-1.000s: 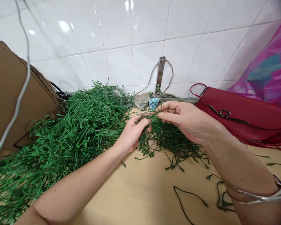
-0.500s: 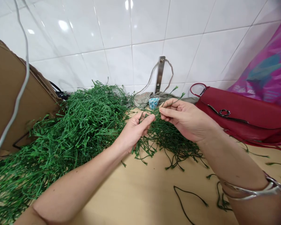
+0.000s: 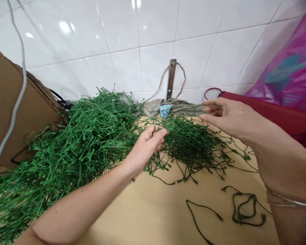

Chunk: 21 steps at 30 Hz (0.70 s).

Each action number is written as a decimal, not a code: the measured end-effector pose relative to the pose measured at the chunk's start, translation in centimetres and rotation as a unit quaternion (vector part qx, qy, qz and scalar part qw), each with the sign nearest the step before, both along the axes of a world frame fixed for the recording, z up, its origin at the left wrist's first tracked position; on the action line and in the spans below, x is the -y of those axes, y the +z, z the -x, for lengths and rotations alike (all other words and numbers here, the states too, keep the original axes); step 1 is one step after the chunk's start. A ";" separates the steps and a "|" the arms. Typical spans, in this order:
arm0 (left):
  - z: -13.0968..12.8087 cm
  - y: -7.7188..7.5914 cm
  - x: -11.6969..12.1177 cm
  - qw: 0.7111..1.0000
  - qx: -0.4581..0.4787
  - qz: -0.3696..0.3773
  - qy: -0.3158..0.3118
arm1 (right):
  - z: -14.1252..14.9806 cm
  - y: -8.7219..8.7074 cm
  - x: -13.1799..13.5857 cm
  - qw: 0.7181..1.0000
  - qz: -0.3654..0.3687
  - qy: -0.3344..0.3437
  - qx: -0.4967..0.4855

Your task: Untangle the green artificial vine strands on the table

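Note:
My left hand (image 3: 150, 143) is closed, thumb pressed to the fingers, on thin green cord-like stems; how many cannot be made out. Just beyond it lies a low pile of darker green stems (image 3: 196, 141) with small tufted ends. A larger heap of brighter green stems (image 3: 91, 136) spreads to the left of this hand and behind its forearm. My right hand (image 3: 225, 114) hovers right of the small pile, fingers apart, with nothing seen in them. It is nearest to a red handbag (image 3: 262, 112), which it partly hides.
Loose stems (image 3: 247, 207) lie on the light wood table (image 3: 142, 207) at the front right. A cardboard box (image 3: 20, 102) stands at left, a hanging cable (image 3: 18, 98) before it. At the tiled wall sit a small blue-and-white cup (image 3: 164, 110) and grey cloth (image 3: 186, 107). A pink plastic bag (image 3: 288, 64) fills the right.
My right hand has let go of the stem it pinched beside my left hand. It has moved right and opened. My left hand has kept its grip in nearly the same place.

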State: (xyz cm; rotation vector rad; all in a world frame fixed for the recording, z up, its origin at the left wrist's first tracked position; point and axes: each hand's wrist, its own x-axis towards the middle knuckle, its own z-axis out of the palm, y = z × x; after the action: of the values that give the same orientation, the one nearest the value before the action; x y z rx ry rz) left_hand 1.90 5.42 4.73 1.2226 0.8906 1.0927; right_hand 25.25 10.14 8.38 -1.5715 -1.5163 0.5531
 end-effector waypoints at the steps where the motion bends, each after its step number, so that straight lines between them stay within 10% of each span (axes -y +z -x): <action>1: 0.0 0.0 -0.1 1.000 0.007 0.006 -0.002 | 0.8 0.4 0.4 0.999 -0.029 0.034 0.014; 8: -0.2 -0.2 0.1 0.999 0.018 -0.010 -0.038 | 5.5 1.1 2.1 0.967 -0.076 0.216 0.108; 21: 0.0 -0.3 -0.8 0.996 0.013 0.018 0.089 | 5.3 -0.8 0.7 0.993 -0.043 0.114 -0.006</action>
State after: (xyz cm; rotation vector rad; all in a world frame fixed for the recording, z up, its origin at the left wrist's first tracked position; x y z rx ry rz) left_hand 1.87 6.23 4.41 1.1133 1.0089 1.2257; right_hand 19.96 9.40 7.56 -1.3371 -1.6997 0.6144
